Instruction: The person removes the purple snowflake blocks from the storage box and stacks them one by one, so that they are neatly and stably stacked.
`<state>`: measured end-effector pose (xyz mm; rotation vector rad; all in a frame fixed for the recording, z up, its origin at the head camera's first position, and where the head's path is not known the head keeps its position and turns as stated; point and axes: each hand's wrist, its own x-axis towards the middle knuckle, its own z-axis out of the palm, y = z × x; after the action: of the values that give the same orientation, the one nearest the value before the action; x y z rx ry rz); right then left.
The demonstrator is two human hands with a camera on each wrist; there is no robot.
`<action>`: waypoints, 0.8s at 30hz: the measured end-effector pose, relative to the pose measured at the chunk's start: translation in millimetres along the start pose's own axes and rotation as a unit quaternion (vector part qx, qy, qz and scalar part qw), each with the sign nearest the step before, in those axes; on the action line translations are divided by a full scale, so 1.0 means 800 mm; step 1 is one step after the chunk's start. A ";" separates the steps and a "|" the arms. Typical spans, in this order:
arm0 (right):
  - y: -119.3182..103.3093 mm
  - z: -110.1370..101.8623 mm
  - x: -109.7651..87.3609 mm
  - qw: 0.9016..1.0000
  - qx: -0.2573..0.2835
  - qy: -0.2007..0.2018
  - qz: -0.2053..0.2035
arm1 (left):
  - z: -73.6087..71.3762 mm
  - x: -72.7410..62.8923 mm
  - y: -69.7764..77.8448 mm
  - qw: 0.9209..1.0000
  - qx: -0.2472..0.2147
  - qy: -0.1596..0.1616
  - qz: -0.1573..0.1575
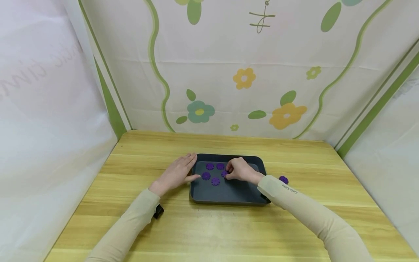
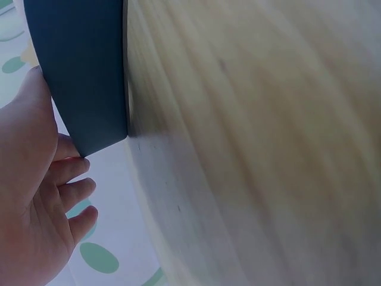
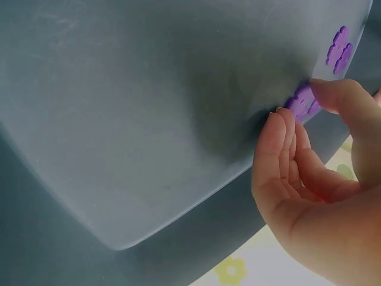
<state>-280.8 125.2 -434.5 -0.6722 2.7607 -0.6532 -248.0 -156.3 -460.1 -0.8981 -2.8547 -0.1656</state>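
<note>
A dark grey rectangular tray [image 1: 242,196] lies on the wooden table. My right hand [image 1: 240,170] reaches over it, pinching a small purple flower-shaped piece [image 3: 302,102] between thumb and fingertips, low over the tray floor. Several matching purple pieces [image 1: 215,181] lie flat in the tray's left half, one of them [image 3: 339,50] just beyond the pinched one in the right wrist view. At the tray's far left corner rests my left hand [image 1: 178,171], thumb over the rim and the other fingers fairly straight along the corner. In the left wrist view its thumb touches the tray wall [image 2: 83,77].
Another purple flower-shaped piece [image 1: 283,179] lies on the table [image 1: 209,233] to the right of the tray, partly behind my right sleeve [image 1: 311,211]. White fabric with printed flowers [image 1: 209,72] hangs behind the table and along both sides.
</note>
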 end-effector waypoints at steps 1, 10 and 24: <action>0.000 0.000 0.000 1.000 0.001 0.001 0.001 | 0.000 0.000 0.000 1.000 -0.001 0.001 0.000; 0.001 -0.001 -0.002 1.000 0.008 -0.002 0.004 | -0.003 0.000 0.001 1.000 -0.001 -0.012 -0.007; 0.001 -0.003 -0.002 1.000 0.008 -0.007 0.003 | -0.003 0.000 0.001 1.000 -0.002 -0.007 -0.004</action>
<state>-280.2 127.3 -432.3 -0.6613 2.7422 -0.6651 -247.6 -156.3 -457.4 -0.8936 -2.8721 -0.1668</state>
